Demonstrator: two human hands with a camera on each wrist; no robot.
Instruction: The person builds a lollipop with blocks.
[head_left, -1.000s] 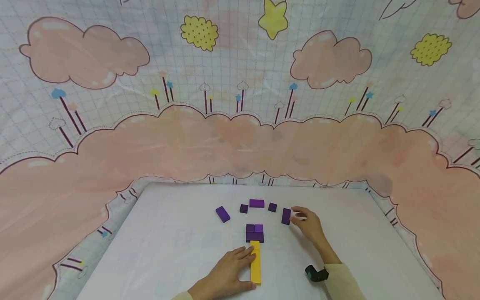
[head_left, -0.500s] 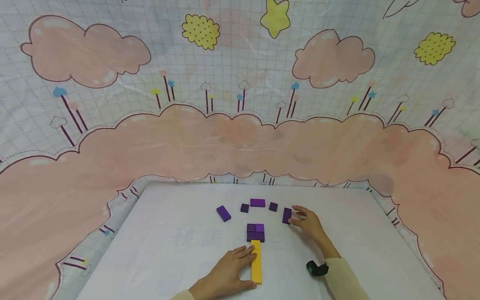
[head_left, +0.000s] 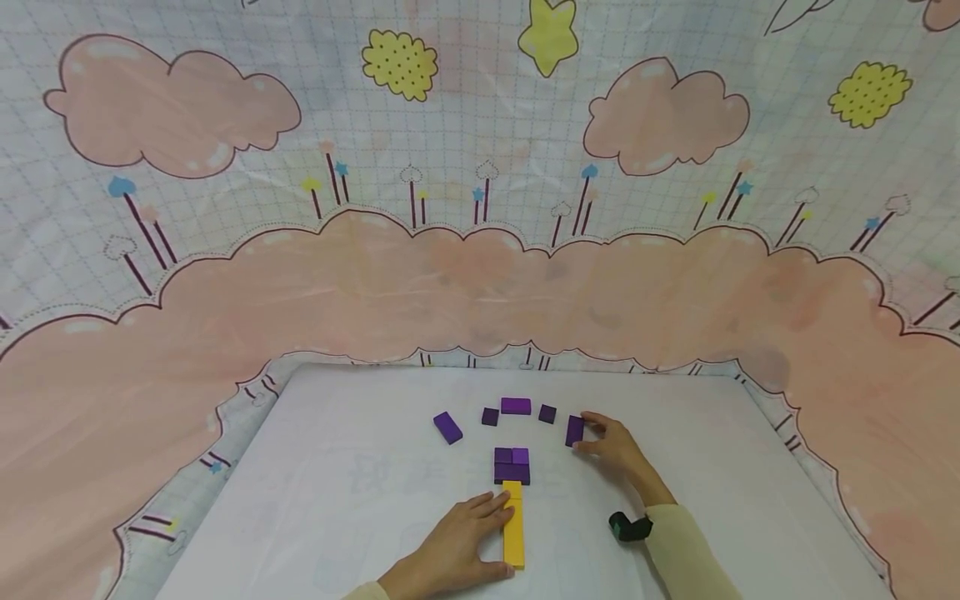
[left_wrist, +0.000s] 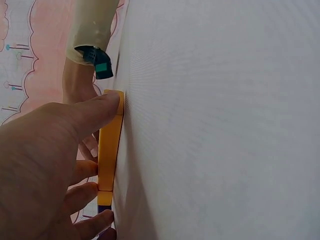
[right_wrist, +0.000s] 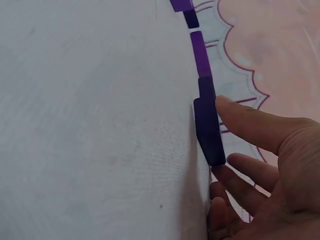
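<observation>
Straight off the near side of the purple cluster (head_left: 512,472), the yellow strip (head_left: 513,537) is seen running toward the person, its far end set against the cluster. Along the strip's left side the left hand (head_left: 459,546) is laid: the thumb is placed at the near end, the other fingers are spread and only lightly bent, so the strip is touched rather than wrapped.

Over to the cluster's right and a little beyond it, the end purple block (head_left: 574,431) is being pinched by the right hand (head_left: 617,450)! The grip is closed on it, thumb at the near end, finger at the far end, and the same hold is shown from the right wrist.

Beyond the cluster an arc is formed: the crosswise purple block (head_left: 516,406) is placed directly behind, flanked by the left dark cube (head_left: 490,417) and the right dark cube (head_left: 547,413), each standing apart. Left of the cluster and farther out, the slanted purple block (head_left: 447,427) is left untouched.

All of it is carried by the white bench (head_left: 360,500). Well behind the cluster, the patterned cloth (head_left: 465,287) is hung, with pink clouds printed on it.
</observation>
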